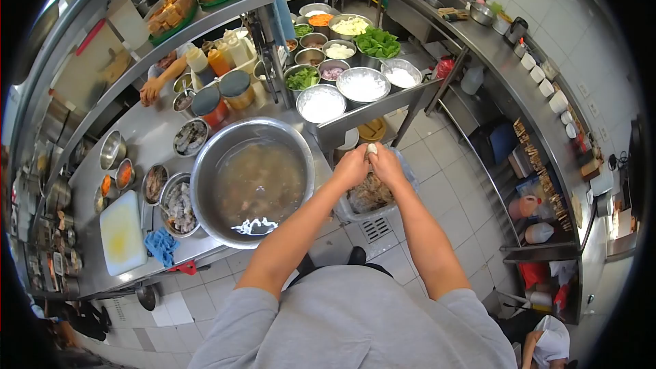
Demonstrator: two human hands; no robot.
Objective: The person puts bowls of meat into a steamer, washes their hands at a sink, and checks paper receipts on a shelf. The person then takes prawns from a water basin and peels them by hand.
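My left hand [352, 167] and my right hand [387, 165] meet in front of me, fingers closed around a small pale piece of food [372, 149]. Most of that piece is hidden by the fingers, so its kind is unclear. Under both hands stands a plastic-lined bin [408, 167] holding brownish scraps [369, 193]. Left of my forearm, a large steel basin [305, 164] contains murky water with dark lumps at the bottom. Beside it are a bowl of greyish peeled shrimp [180, 213] and another bowl [191, 138] that seems to hold shrimp.
A white cutting board [123, 232] and a blue cloth [161, 246] lie on the steel counter. Several pans of vegetables, including leafy greens [378, 42], stand ahead. Another person's hand [151, 91] rests across the counter. A second person [547, 338] is at lower right.
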